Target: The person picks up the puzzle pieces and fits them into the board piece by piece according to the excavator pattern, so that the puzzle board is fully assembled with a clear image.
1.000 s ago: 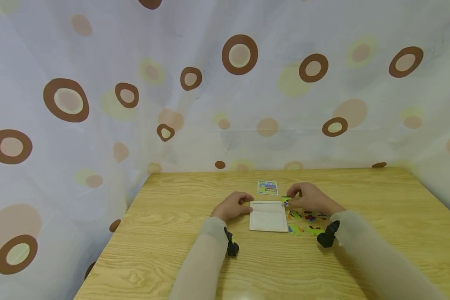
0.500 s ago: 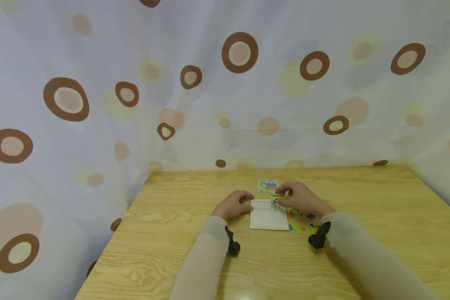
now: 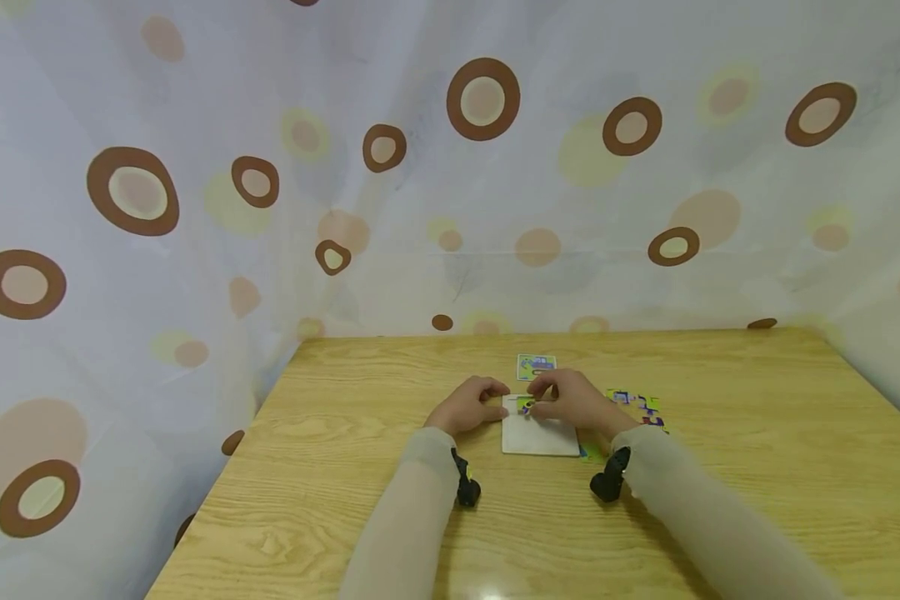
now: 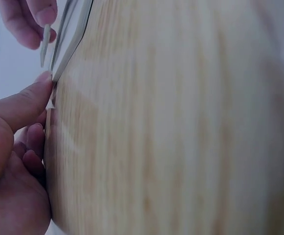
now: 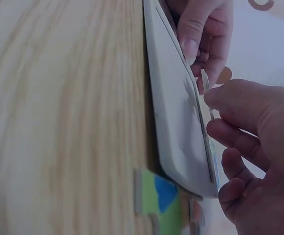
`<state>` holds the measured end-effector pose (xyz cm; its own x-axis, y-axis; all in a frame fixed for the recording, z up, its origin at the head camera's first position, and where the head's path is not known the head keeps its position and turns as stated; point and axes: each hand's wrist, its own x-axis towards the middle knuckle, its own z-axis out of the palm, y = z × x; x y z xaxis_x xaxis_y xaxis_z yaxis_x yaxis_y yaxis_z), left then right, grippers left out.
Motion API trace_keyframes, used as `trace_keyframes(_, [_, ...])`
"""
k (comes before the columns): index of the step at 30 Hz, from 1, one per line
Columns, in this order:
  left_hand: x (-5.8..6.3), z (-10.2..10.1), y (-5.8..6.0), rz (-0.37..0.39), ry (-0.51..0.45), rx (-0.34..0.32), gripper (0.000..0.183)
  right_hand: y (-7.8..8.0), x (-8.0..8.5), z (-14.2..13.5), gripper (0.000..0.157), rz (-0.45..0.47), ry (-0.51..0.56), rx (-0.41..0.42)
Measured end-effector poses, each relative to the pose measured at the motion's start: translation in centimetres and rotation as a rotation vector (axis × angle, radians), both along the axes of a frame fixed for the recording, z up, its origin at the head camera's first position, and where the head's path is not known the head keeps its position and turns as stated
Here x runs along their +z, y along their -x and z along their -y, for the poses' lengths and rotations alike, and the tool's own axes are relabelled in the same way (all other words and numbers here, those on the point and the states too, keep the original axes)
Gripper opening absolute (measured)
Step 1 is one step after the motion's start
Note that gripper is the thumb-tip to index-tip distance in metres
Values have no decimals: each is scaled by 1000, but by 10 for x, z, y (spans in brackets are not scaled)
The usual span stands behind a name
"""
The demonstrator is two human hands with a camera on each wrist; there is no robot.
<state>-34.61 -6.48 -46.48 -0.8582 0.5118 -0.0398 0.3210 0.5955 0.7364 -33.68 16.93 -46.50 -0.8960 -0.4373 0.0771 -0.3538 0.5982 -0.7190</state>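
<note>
The thin, mostly green puzzle piece (image 3: 524,404) has moved left.

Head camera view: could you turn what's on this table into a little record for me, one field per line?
Surface: wooden table
Centre: white tray lying flat
Left hand: touches the tray at its left edge
Right hand: pinches a puzzle piece over the tray's far left part
Loose pieces: right of the tray, partly hidden by the right arm; count unclear
Picture card: beyond the tray
Backdrop: pale sheet with rings and spots
</note>
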Motion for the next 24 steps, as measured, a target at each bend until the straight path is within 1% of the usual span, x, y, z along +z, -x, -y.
trace_keyframes(2, [1, 0, -1, 9, -7, 0, 36, 0, 0, 4, 23, 12, -2, -9])
trace_keyframes(8, [0, 1, 1, 27, -8, 3, 35, -2, 3, 16, 21, 6, -11, -24])
trace_keyframes(12, [-2, 1, 4, 29, 1, 6, 35, -1, 2, 19, 19, -16, -52, -23])
trace_keyframes(14, [-3, 0, 5, 31, 2, 7, 35, 1, 1, 20, 19, -40, -65, -6])
trace_keyframes(19, [-3, 1, 5, 31, 2, 5, 35, 4, -3, 21, 16, -89, -66, 29])
trace_keyframes(24, [-3, 1, 5, 41, 0, 10, 33, 4, -6, 24, 14, -85, -50, 0])
